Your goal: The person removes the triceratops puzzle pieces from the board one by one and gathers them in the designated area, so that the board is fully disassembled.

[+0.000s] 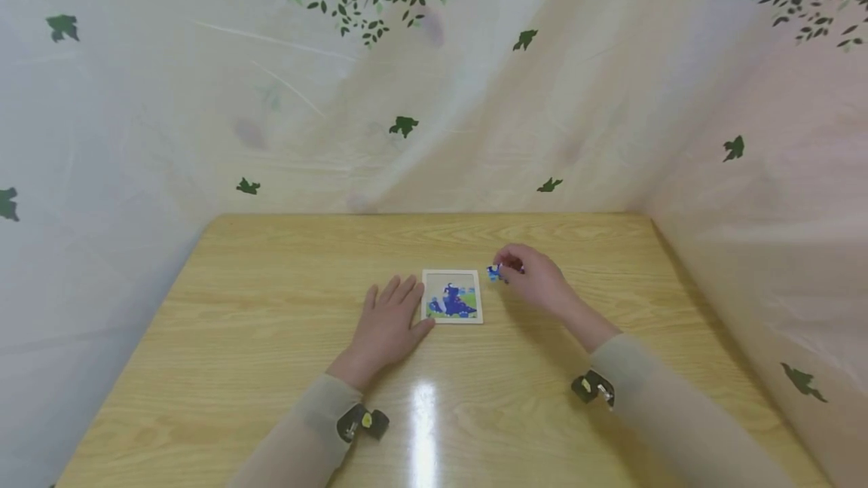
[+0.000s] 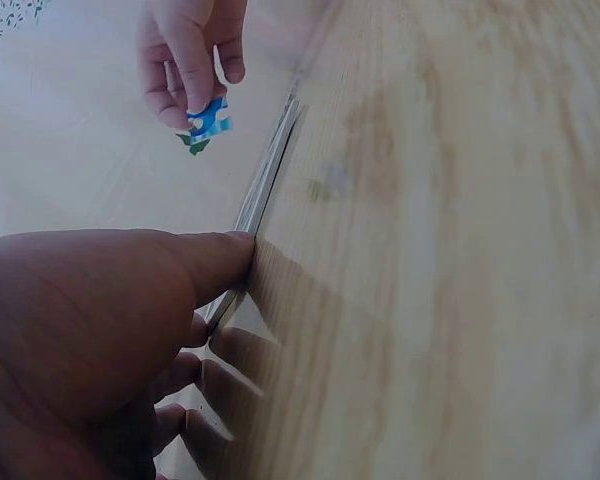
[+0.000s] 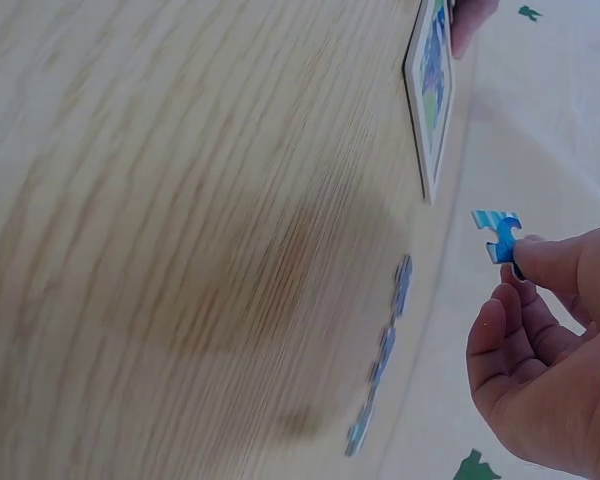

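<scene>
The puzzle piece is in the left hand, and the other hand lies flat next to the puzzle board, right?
Not quite. The right hand pinches the blue puzzle piece, as the right wrist view shows. The left hand is the one lying flat on the table, touching the edge of the puzzle board.

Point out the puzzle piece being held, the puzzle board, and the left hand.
puzzle piece (image 3: 497,234), right wrist view, on its blue striped face.
puzzle board (image 1: 452,297), head view, on the blue picture at its middle.
left hand (image 1: 388,324), head view, on the back of the hand.
</scene>
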`<action>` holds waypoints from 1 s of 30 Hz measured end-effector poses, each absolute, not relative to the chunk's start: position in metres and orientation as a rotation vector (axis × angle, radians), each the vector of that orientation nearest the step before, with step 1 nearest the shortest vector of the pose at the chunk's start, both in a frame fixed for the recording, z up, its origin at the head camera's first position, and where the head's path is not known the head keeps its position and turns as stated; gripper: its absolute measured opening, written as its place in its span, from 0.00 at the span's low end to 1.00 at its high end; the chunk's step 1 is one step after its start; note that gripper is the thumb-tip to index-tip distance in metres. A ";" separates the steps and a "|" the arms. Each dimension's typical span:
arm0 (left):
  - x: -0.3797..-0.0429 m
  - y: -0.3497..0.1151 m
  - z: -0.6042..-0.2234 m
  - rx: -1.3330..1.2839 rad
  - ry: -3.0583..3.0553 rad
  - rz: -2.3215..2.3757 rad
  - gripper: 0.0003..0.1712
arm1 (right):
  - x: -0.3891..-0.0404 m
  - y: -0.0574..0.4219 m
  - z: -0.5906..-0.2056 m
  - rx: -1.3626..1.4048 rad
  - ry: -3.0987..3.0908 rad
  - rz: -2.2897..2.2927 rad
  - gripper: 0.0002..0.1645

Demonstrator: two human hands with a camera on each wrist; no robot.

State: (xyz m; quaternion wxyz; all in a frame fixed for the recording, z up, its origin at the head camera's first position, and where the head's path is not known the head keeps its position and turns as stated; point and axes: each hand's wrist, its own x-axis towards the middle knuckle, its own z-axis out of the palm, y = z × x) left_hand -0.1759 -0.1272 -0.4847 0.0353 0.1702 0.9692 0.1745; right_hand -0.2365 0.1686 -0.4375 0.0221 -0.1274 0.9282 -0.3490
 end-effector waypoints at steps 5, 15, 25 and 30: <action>-0.176 -0.127 -0.485 0.524 2.980 0.547 0.43 | -0.236 0.182 -0.441 -0.356 2.878 -1.081 0.08; -0.175 -0.127 -0.484 0.524 2.978 0.562 0.42 | -0.233 0.191 -0.447 -0.256 2.818 -1.085 0.07; -0.175 -0.126 -0.488 0.516 2.980 0.548 0.44 | -0.231 0.197 -0.455 -0.259 2.757 -1.125 0.06; -0.175 -0.126 -0.488 0.515 2.982 0.547 0.44 | -0.232 0.200 -0.461 -0.279 2.778 -1.086 0.04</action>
